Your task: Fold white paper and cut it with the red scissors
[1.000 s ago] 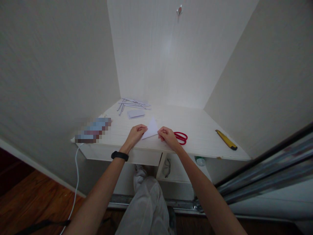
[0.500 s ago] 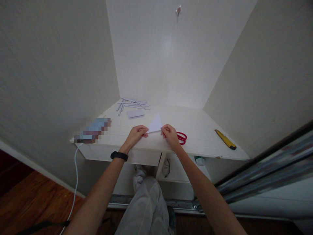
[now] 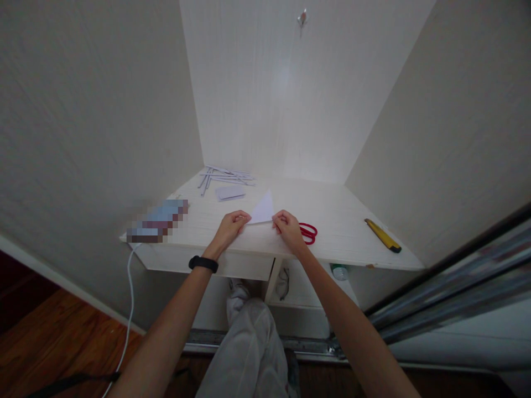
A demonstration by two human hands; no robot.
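White paper, folded to a triangle, sits pinched between both hands near the front edge of the counter — its apex points toward 12 o'clock, away from the person. The left hand grips the triangle's lower left corner with curled fingers; a black band wraps that wrist. The right hand grips the lower right corner in the same way, fingers bent over the paper's edge. Both hands rest low against the counter surface.

Just at 3 o'clock from the right hand, touching or nearly touching it, lie red-handled scissors. Farther out the same way, near the counter's right edge, lies a yellow utility knife. At 11 o'clock from the hands sits a small folded piece of paper, and beyond it a loose scatter of thin paper strips close to the back wall. At 9 o'clock — on the counter's left corner — is a blurred object with a white cable hanging from it toward the wooden floor.
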